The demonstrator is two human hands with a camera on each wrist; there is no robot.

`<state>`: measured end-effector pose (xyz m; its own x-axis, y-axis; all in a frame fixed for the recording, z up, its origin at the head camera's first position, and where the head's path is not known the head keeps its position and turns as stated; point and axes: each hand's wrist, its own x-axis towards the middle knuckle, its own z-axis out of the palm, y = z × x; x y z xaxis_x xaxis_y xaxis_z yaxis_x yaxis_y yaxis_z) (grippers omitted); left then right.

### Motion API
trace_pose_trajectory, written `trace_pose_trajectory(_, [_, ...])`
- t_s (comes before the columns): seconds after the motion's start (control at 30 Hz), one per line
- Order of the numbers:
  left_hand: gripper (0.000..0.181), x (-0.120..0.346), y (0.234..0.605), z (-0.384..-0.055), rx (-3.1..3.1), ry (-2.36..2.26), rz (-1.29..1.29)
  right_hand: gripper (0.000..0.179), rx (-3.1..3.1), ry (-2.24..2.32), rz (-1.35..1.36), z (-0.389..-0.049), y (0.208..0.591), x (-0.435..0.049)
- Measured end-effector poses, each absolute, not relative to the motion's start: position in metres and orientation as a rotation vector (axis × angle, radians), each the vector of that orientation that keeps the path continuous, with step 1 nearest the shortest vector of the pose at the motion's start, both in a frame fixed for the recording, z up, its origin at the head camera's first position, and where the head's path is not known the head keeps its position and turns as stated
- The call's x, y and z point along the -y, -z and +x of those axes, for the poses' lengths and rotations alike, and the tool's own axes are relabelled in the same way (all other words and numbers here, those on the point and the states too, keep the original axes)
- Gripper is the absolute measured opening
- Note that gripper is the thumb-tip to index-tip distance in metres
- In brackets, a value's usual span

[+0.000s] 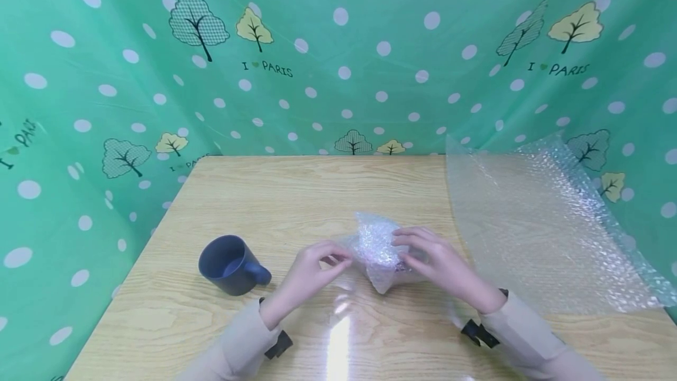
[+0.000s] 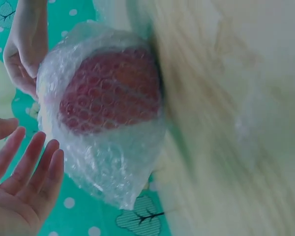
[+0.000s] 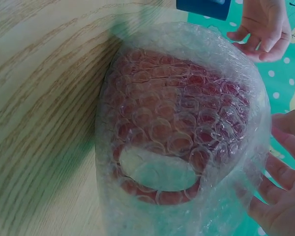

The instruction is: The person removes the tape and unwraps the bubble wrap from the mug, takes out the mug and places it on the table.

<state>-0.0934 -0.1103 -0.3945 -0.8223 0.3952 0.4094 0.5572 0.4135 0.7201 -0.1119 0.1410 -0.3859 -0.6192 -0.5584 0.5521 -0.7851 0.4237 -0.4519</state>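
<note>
A reddish mug (image 3: 162,103) sits inside bubble wrap (image 1: 378,246) on the table, its handle showing through the clear layer in the right wrist view. Loose corners of the wrap stick up and towards the person. My left hand (image 1: 319,266) is at the left side of the bundle, fingers loosely bent; the left wrist view shows them spread beside the wrap (image 2: 108,157), holding nothing. On the other side, my right hand (image 1: 436,260) rests its fingertips against the wrap, with the fingers (image 3: 275,187) only slightly bent.
A dark blue mug (image 1: 233,266) stands to the left, its handle turned right. A large flat sheet of bubble wrap (image 1: 534,228) covers the right side of the wooden table (image 1: 296,187) and reaches past its edge. A green dotted curtain (image 1: 317,75) hangs behind.
</note>
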Motion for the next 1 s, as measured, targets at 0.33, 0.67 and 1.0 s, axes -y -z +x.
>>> trace_pose_trajectory(0.33, [0.015, 0.104, 0.407, -0.086, 2.594, 1.644, -0.643, 0.030, 2.390, -1.021, 1.146, -0.112, 0.388, -0.140])
trace_pose_trajectory(0.67, [0.017, 0.099, 0.414, -0.084, 2.611, 1.738, -0.497, 0.033, 2.427, -0.983, 1.125, -0.113, 0.394, -0.140])
trace_pose_trajectory(1.0, [0.021, 0.095, 0.414, -0.084, 2.590, 1.917, -0.395, 0.033, 2.461, -1.026, 1.108, -0.113, 0.396, -0.140])
